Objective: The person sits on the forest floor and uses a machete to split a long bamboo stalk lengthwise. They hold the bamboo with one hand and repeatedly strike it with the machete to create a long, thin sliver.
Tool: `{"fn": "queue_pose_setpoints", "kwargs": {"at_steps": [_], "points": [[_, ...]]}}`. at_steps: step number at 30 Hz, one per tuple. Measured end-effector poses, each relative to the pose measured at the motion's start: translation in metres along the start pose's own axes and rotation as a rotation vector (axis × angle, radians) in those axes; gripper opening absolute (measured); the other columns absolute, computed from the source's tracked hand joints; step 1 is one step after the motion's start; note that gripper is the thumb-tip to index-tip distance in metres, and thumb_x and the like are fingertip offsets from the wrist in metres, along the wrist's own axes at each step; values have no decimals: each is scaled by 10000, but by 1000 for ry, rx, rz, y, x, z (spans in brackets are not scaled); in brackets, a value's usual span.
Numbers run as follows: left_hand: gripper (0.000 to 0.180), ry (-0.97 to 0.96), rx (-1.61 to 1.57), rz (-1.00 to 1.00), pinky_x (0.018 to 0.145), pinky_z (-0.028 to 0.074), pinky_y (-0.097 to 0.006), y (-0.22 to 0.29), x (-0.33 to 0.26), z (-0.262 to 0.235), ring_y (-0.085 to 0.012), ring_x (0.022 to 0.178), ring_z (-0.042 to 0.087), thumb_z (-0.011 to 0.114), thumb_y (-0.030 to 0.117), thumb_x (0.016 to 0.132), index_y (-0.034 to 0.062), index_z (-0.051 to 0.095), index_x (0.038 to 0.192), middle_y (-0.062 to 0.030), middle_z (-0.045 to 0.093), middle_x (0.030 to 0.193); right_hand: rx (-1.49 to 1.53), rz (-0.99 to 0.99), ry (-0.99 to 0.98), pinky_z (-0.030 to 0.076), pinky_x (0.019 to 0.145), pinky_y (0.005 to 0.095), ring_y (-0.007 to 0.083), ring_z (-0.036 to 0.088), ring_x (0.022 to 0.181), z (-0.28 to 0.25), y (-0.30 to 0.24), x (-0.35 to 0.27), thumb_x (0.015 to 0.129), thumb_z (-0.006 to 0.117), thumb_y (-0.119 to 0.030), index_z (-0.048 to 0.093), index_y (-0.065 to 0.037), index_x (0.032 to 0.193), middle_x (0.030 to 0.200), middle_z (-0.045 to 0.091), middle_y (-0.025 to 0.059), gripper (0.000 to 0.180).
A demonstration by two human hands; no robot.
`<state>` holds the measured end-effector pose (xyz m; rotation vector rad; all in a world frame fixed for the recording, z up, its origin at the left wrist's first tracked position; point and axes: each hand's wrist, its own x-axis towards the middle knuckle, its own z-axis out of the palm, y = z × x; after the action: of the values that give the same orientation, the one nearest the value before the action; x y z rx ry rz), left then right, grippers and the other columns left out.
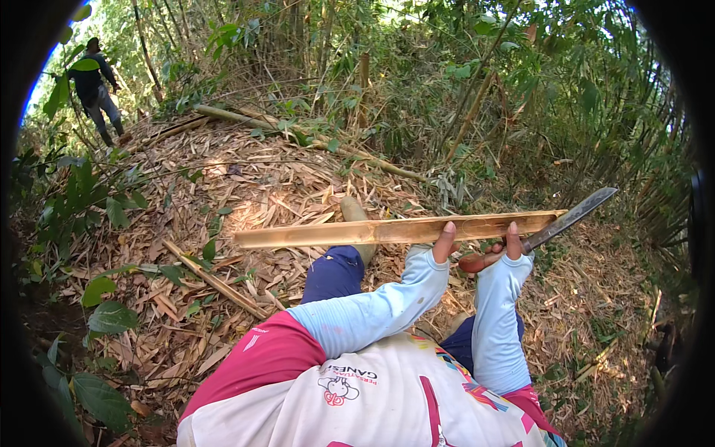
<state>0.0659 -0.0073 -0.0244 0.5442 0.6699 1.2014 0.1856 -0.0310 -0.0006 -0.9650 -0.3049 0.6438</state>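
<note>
The left hand is pinching the bamboo strip, its thumb pressing the near face and its other fingers mostly hiding behind. The right hand is grasping the handle of the knife while its thumb is seemingly bracing the strip too. The strip is spanning the middle of the view from 9 o'clock to 3 o'clock, and the blade is slanting toward 2 o'clock beside the 3 o'clock end; whether the two are touching, I cannot tell. An olive boot is showing below the strip, on the leaf litter.

For steady handling, the 9 o'clock length is hanging out unsupported, so a left-hand hold nearer the strip's middle would probably be balancing it better. Letting that hand carry the weight would be freeing the right one for guiding the knife. Both thumbs are best staying clear of the edge, with the blade facing outward toward 2 o'clock, away from the light-blue sleeves and the boot.
</note>
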Motion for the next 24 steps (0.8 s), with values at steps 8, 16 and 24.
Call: {"fn": "queue_pose_setpoints", "kwargs": {"at_steps": [8,16,24], "points": [[750,-312,286,-186,981,478,-374,-4,3,-14,-253,1229,563,688,470,897,-50,451,1381,-178,600,1292,74,-22,-7,475,514,284,98,506,588,-15,-6,27,865,744,-200,568,-42,943,719,539,16,249],[245,-754,797,455,871,507,-315,91,-53,-47,-209,1014,655,681,183,941,21,631,1118,-159,693,1106,-2,-102,-167,609,673,542,186,543,632,-91,-54,91,905,681,-265,540,-80,1007,714,494,18,254],[791,-915,1137,-35,1014,412,-364,104,-11,-83,-280,1154,552,701,418,889,-63,400,1440,-195,586,1243,88,-149,-366,582,664,509,214,580,664,-77,-122,102,909,674,-294,538,-111,1047,770,556,54,266]]}}
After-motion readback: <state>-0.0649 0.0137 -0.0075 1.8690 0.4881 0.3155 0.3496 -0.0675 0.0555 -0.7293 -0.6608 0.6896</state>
